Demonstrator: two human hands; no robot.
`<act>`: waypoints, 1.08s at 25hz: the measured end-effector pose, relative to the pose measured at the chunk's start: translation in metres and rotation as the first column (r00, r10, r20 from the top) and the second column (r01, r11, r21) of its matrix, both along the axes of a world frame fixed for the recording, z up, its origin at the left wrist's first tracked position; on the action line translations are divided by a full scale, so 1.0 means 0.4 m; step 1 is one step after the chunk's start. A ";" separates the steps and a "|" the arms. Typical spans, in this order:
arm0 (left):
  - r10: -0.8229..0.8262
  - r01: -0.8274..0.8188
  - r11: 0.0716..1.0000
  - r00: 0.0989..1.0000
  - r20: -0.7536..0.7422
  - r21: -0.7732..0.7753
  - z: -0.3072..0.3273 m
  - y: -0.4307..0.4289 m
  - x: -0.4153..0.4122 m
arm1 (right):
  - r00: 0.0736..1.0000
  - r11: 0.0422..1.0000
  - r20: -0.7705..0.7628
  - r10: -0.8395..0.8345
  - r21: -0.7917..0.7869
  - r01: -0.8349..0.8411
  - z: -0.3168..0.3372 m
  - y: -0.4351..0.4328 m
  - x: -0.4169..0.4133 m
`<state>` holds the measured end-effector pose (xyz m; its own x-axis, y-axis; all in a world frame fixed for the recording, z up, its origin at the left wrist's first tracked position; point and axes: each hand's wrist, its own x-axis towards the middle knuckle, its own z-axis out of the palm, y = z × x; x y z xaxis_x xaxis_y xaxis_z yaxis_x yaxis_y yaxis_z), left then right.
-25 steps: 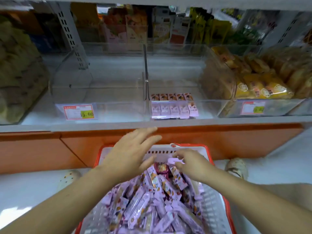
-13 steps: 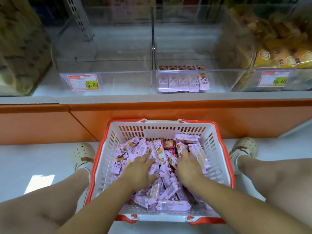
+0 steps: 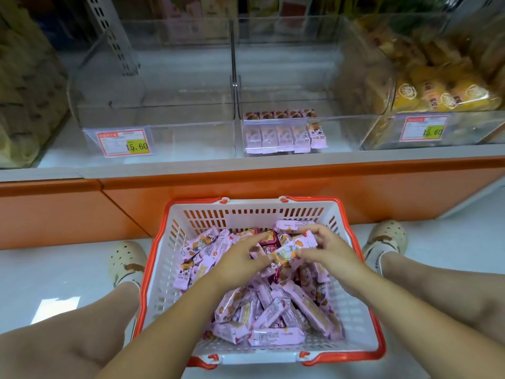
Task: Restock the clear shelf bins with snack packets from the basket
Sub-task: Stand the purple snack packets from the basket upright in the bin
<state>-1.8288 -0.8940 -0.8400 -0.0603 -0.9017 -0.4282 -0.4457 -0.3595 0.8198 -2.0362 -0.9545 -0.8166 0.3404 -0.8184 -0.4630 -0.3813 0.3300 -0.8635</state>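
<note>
Closed on one pink packet (image 3: 291, 248) from both ends: right fingers (image 3: 318, 231) curled over its far edge with the thumb beneath, left fingers (image 3: 258, 238) wrapped round its left end. Held slantwise between them, right end farther, just over the heap. Cannot tell whether anything more sits in the left grip.

Left hand (image 3: 240, 259) and right hand (image 3: 332, 250) both down in the basket (image 3: 246, 214), toward its far wall, close together. Under and around them, a loose heap of pink packets (image 3: 273, 310), piled every way, with a few dark red ones (image 3: 269, 243) near the left fingertips.

White slotted basket walls, red rim, standing on the pale floor (image 3: 54, 274) between two bare legs, with cream holed shoes (image 3: 127, 258), one at each side.

Beyond the basket, an orange panel (image 3: 273, 184) under the grey shelf (image 3: 246, 166) edge. On the shelf, three clear bins side by side. In the middle bin (image 3: 341, 132), a neat row (image 3: 281, 132) of pink packets standing against the near wall, at its left. Left bin (image 3: 185, 132) bearing a red-and-yellow price tag (image 3: 123, 142) reading 15.60. Right bin (image 3: 464, 129) heaped with yellow packs (image 3: 437, 94), with a like tag (image 3: 425, 131). At far left, a blurred greenish-brown mass, too unclear to name.
</note>
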 end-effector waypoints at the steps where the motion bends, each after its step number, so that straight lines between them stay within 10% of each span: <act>1: -0.012 0.016 0.999 0.996 -0.089 0.045 0.009 -0.001 -0.003 | 0.996 0.998 0.074 -0.044 0.036 0.041 0.006 -0.006 -0.002; 6: 0.064 -0.020 0.989 0.951 -0.303 0.147 0.027 -0.001 -0.023 | 0.923 0.970 0.313 -0.225 0.159 0.182 0.021 -0.020 0.014; 20: 0.115 -0.109 0.993 0.941 -0.319 0.038 0.074 0.001 -0.049 | 0.987 0.983 0.132 -0.093 -0.148 0.112 0.068 0.036 0.030; 27: 0.192 0.045 0.831 0.912 0.362 -0.555 0.334 -0.093 0.046 | 0.956 0.898 0.259 -0.139 -0.374 0.232 0.263 -0.051 0.020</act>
<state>-1.8106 -0.9311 -0.7066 0.0784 -0.9844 0.1576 -0.7568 0.0442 0.6522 -2.0282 -0.9750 -0.7113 0.2188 -0.9756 -0.0182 -0.1316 -0.0110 -0.9912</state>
